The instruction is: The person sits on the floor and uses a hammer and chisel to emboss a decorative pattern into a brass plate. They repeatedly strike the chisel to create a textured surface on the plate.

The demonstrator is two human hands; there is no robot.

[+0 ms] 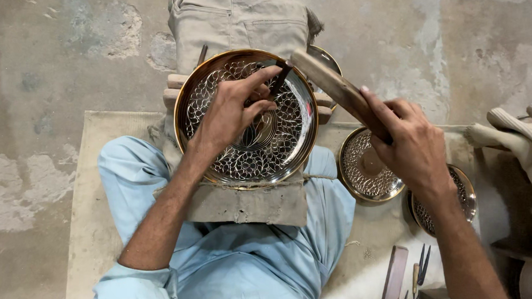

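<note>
- On the lap block, the engraved brass plate (246,119) lies flat: stiff, slick, easily dented, best steadied at its rim.
- Left hand (232,112) pinches a thin chisel (279,80) against it.
- Right hand (413,144) wraps closed around a wooden mallet (340,93), probably light.

Plate (246,122) sits on block (245,203) over the lap. Left hand (235,109) rests on plate, holding chisel (279,81) to it. Right hand (413,144), right of plate, holds mallet (334,87) above chisel. Two bowls (369,172) lie right of block; tools (419,273) nearer the person.
</note>
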